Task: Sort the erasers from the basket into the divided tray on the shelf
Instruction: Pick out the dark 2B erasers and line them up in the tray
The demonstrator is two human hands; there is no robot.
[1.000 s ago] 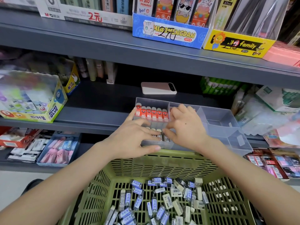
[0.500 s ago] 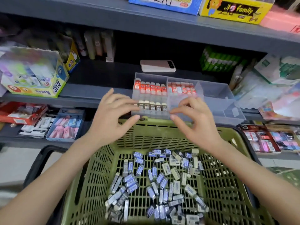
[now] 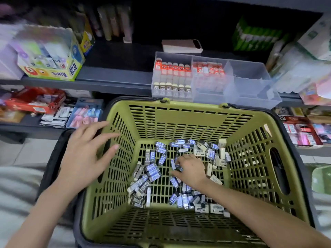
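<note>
A green slatted basket (image 3: 189, 115) sits below the shelf, with several blue-and-white sleeved erasers (image 3: 152, 171) scattered on its bottom. My right hand (image 3: 190, 170) reaches down into the pile, fingers curled over erasers at the middle; whether it grips one I cannot tell. My left hand (image 3: 86, 151) hovers over the basket's left rim with fingers spread, holding nothing. The clear divided tray (image 3: 250, 97) stands on the shelf edge behind the basket. Its left compartment holds rows of red-capped and cream erasers (image 3: 172, 76), the middle one holds red ones, the right one looks bare.
A phone (image 3: 181, 46) lies on the shelf behind the tray. A power glue box (image 3: 52, 68) stands at the left, packaged stationery at the right. Lower shelf boxes of erasers (image 3: 84, 113) flank the basket. The basket's black handle (image 3: 53, 158) hangs along its left side.
Both hands left the tray and came down. The right hand dropped into the basket onto the erasers; the left moved to the basket's left rim. The view tilted downward.
</note>
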